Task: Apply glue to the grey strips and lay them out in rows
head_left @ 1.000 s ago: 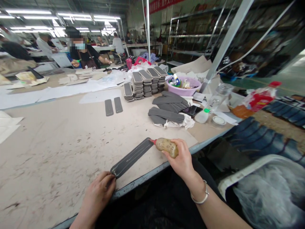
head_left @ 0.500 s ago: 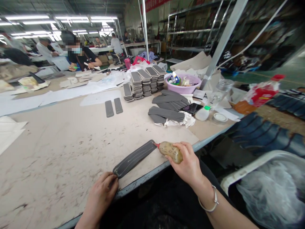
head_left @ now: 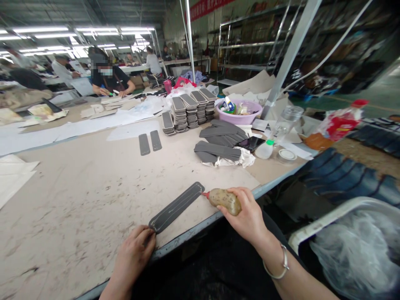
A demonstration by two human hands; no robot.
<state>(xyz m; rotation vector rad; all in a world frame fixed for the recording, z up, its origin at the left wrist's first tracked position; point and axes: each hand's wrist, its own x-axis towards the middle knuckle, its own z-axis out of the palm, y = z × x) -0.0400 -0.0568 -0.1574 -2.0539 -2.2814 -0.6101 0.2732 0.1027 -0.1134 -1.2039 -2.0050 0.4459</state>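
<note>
A long dark grey strip (head_left: pixel 176 207) with rounded ends lies slantwise near the table's front edge, thin pale lines of glue running along it. My left hand (head_left: pixel 135 252) pinches the strip's near-left end between thumb and fingers. In my right hand (head_left: pixel 246 212) is a yellowish squeeze bottle (head_left: pixel 224 200), tipped on its side with fingers wrapped round it. Its red nozzle points left, at the strip's far-right end; whether the tip touches the surface I cannot tell. Two shorter grey strips (head_left: pixel 144 144) lie farther back.
Stacks of pale-edged grey pieces (head_left: pixel 187 110) stand at the back beside a purple basin (head_left: pixel 239 112). Loose grey strips (head_left: pixel 218 151), a phone (head_left: pixel 251 143) and a green-capped bottle (head_left: pixel 265 150) lie to the right. A metal post (head_left: pixel 289 58) rises there. A co-worker (head_left: pixel 109 79) sits across the table.
The strip now lies flatter, its far end slightly lower and left. The nozzle has shifted a little down along that end. Both hands keep their holds.
</note>
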